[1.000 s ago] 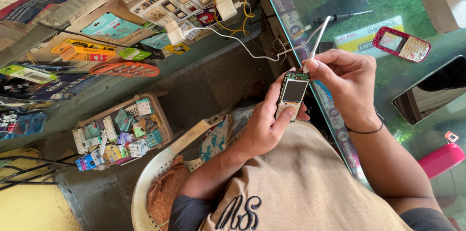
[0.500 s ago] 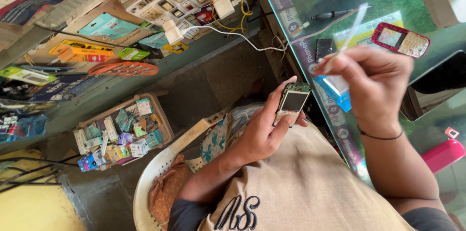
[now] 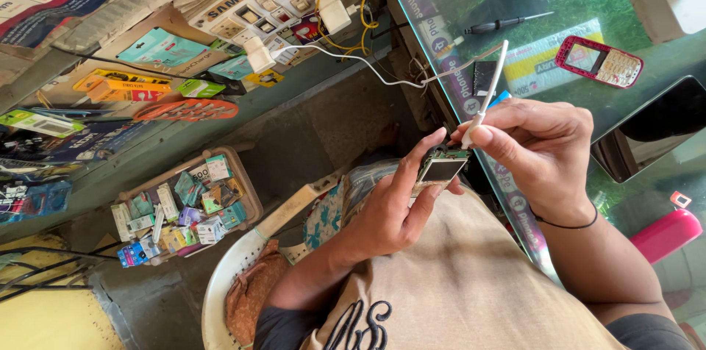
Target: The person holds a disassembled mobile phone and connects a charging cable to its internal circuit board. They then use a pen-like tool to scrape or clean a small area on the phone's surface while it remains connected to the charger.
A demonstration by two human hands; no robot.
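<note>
The left hand [image 3: 390, 206] grips a bare phone body [image 3: 440, 168]; the right hand [image 3: 540, 148] pinches a white tool [image 3: 487, 89] onto it.

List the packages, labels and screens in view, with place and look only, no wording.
Small phone screen: in the left hand, grey rectangle, dark frame.
Red phone shell: on the glass counter, upper right.
Box of small packets: on the floor, left; mixed colours.
Yellow packet: shelf, upper left, flat.
Dark screen: right edge, black, glossy.

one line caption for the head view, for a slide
Left hand holds a small opened phone while the right hand touches a thin white tool to its top edge.
</note>
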